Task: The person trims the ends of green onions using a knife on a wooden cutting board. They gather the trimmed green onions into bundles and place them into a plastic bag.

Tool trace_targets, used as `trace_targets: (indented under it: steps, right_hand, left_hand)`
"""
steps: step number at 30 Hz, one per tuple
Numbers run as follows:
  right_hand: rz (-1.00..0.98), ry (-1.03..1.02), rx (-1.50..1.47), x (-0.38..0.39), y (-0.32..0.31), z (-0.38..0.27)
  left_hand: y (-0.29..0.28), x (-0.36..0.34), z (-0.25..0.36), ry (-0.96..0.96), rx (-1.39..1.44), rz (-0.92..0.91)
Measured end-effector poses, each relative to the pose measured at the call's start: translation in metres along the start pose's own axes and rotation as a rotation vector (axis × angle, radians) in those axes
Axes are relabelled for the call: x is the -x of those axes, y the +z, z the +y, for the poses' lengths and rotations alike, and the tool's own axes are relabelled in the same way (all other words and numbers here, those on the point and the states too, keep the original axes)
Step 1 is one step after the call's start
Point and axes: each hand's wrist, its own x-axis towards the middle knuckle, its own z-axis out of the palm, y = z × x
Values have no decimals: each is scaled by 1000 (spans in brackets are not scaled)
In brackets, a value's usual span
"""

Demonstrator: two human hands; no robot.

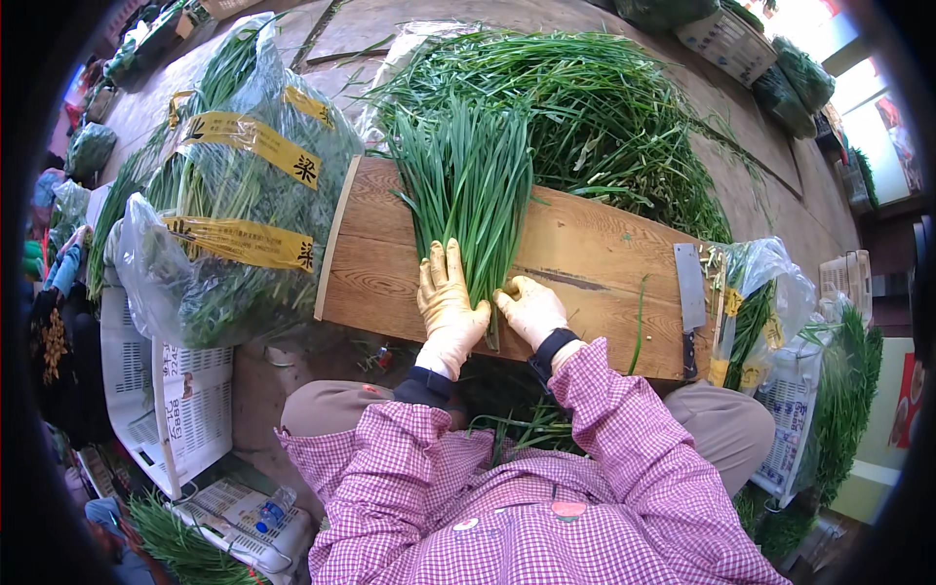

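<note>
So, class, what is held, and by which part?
A bunch of green leaves, near its lower end: left hand flat against it, right hand curled at its edge.

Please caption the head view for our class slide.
Gloved left hand against a green leaf bundle, right hand at its base, on a wooden board with a cleaver.

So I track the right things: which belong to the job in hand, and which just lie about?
In the job:
chive bundle, left hand, right hand
wooden board
probably: cleaver, loose chive pile

Lying about, apparently:
clear plastic bottle
white crate beneath it
</note>
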Motion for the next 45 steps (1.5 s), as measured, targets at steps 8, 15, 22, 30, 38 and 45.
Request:
trace_targets:
  steps: [8, 15, 22, 30, 38, 45]
  right_hand:
    - [-278, 155, -437, -15, -9, 2]
    - [-331, 156, -469, -7, -13, 20]
    - [-103, -59, -48, 6, -1, 31]
    - [-250, 86, -357, 20, -1, 20]
    - [-374, 239, -749, 33, 4, 16]
    - [-329, 317, -742, 40, 6, 11]
  left_hand:
    - [-12, 4, 2, 34, 7, -79]
    - [-11, 4, 3, 32, -67, -103]
    - [-9, 3, 2, 24, -97, -110]
    - [-1, 5, -2, 75, -10, 13]
    - [-3, 6, 4, 31, -73, -22]
    - [-4, 6, 7, 20, -104, -24]
